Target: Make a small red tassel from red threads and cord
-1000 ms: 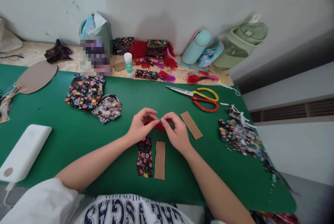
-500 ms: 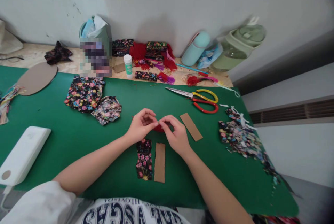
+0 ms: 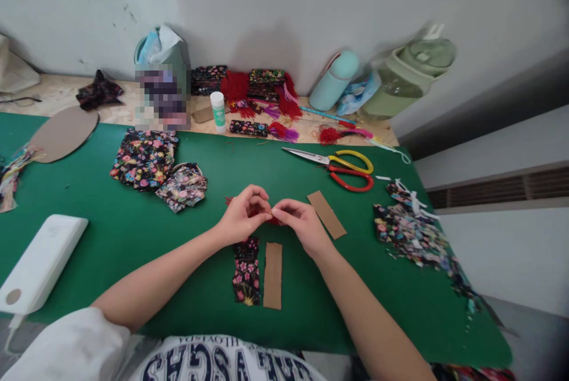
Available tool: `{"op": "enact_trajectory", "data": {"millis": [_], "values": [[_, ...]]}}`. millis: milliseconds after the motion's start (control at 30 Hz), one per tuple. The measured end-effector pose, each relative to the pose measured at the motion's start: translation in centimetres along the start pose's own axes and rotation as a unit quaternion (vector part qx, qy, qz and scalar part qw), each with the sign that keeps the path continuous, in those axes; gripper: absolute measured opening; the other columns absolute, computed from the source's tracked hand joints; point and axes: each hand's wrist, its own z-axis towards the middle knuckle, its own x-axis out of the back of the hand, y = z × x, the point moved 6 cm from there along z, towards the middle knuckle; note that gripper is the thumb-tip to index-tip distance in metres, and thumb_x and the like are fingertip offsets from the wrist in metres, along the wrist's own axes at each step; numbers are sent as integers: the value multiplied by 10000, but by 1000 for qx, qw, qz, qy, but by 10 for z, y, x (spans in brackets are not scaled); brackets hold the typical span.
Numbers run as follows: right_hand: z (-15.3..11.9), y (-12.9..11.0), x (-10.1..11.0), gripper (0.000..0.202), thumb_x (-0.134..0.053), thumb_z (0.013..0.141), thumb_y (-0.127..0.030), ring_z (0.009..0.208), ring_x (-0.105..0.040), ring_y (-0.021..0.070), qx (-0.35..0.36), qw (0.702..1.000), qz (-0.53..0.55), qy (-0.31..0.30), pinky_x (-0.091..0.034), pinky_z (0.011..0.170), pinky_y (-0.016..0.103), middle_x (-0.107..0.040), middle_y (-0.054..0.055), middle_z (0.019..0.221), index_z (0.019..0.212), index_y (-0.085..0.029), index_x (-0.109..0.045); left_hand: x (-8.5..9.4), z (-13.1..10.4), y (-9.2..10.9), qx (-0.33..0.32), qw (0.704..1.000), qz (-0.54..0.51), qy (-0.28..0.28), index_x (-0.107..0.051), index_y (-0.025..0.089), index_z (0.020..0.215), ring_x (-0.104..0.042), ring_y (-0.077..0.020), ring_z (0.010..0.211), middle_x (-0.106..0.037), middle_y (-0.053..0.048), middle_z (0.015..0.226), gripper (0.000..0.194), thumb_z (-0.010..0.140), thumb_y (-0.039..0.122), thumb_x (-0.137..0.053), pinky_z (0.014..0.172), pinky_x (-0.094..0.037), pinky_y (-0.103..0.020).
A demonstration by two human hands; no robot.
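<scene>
My left hand [image 3: 243, 215] and my right hand [image 3: 302, 224] meet at their fingertips over the green mat [image 3: 186, 292]. Red thread [image 3: 274, 221] shows beneath the fingertips, and a bit of it sticks out behind my left hand. My left hand is closed round this red thread. The fingers of my right hand pinch at the same spot; what lies between them is too small to make out. Just below the hands lie a black floral fabric strip [image 3: 246, 274] and a cardboard strip [image 3: 272, 276], side by side. Another cardboard strip [image 3: 327, 215] lies right of my right hand.
Scissors [image 3: 331, 165] lie beyond the hands. Folded floral fabric [image 3: 144, 159] is at the left, a white power bank [image 3: 42, 262] nearer me. Fabric scraps [image 3: 411, 233] cover the right side. A glue stick [image 3: 218, 113], red tassels [image 3: 235, 87] and bottles [image 3: 334, 82] stand or lie along the wall.
My right hand has turned slightly, its fingers stretched more toward the left. The fingertips sit slightly lower, and more red thread shows behind my left hand.
</scene>
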Motion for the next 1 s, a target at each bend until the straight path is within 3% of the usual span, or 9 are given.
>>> {"op": "enact_trajectory", "data": {"millis": [100,267,400,733,1000], "values": [[0,1,2,261,-734,689,-444,562,-556,130,5,1000,-1,24,-492,554,280,-635,4,623,677,-190,-677,2,0,0,-4,1000,18,23,-458,189,874,-597,-99,644,-625,25,700,347,673,195,-740,647,-475,-230],[-10,-23,0,146,-681,782,-347,676,-608,160,141,978,-135,70,-501,603,302,-672,45,771,773,-209,-728,6,0,2,-27,997,16,66,-464,182,827,-595,-97,641,-622,16,707,317,666,199,-737,625,-477,-224],[-16,-31,-4,136,-597,855,-285,676,-597,157,190,957,-195,100,-493,607,303,-652,39,774,808,-220,-707,8,-1,1,-33,996,21,86,-480,180,822,-607,-102,657,-625,13,713,300,663,197,-734,629,-483,-224],[-20,-24,-17,149,-429,929,-227,808,-595,179,213,923,-290,138,-474,696,313,-601,64,878,838,-213,-546,10,-3,-2,-36,992,27,119,-481,177,836,-599,-90,623,-625,29,681,305,653,153,-724,597,-472,-199],[-16,-19,-16,136,-433,923,-228,758,-558,159,191,951,-208,123,-456,646,295,-544,37,838,816,-210,-515,8,1,-8,-11,991,-83,102,-459,172,825,-623,-86,622,-657,27,679,398,619,199,-798,649,-514,-217]]}}
